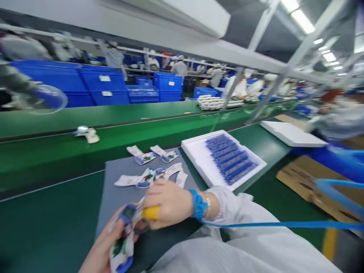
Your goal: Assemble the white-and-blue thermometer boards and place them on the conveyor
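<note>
My left hand is closed around an opened white-and-blue device housing, shaped like a handheld thermometer. Its small dark display, a green board and thin wires show. Over the upper part of this housing, my right hand grips a yellow-handled tool; the tool's working end is blurred and mostly hidden. Several similar open housings lie beyond my hands on a grey mat, with wires and boards exposed. My right wrist wears a blue band with a cord.
To the right, a white foam tray holds rows of blue-edged parts. A white gun-shaped device lies on the green conveyor belt. A foam lid and cardboard are farther right. Blue bins and co-workers are across the line.
</note>
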`<state>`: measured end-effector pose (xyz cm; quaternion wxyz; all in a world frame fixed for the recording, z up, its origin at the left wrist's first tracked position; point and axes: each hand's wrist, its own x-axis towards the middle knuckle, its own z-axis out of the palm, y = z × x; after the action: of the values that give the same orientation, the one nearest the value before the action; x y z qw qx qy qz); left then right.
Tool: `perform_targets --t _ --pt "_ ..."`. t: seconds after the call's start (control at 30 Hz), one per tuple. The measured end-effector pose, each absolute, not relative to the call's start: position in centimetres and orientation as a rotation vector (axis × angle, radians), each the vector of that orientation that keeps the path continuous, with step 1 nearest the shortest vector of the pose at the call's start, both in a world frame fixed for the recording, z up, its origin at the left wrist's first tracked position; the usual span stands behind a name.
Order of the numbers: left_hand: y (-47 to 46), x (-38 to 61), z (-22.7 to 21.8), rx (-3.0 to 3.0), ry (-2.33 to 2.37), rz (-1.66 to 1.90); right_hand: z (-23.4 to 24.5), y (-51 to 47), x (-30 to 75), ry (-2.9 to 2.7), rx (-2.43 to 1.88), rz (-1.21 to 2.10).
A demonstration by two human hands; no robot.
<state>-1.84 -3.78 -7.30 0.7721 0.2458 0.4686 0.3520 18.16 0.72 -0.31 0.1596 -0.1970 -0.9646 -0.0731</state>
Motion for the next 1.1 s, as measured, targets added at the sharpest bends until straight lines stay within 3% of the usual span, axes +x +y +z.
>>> perform_targets --t 0.17,0.57,0.77,0.87,1.03,1.1 --pt "-3.7 -0.1 -5.2 0.653 0.952 0.805 -0.1 1.6 18.5 -2.630 -0.622 -0.075" --pt "-3.7 -0.1 -5.3 0.727 0.879 0.720 1.2 2.7 17.0 -2.849 -0.300 -0.297" --pt "-3.8 -0.1 -5.7 0.560 0.726 0.832 0.6 2.1 17.6 -2.660 -0.301 -0.189" --pt "-3.8 -0.3 -5.7 0.680 0.710 0.909 -0.2 1.3 18.0 -2.424 -0.496 0.202" --pt "-3.4 -0.6 -5.9 1.314 0.936 1.072 -2.3 0.4 17.3 -1.775 -0.782 1.530" --pt "-3.3 -0.7 -6.1 1.501 1.023 1.114 -3.2 0.4 16.8 -1.552 -0.772 1.833"
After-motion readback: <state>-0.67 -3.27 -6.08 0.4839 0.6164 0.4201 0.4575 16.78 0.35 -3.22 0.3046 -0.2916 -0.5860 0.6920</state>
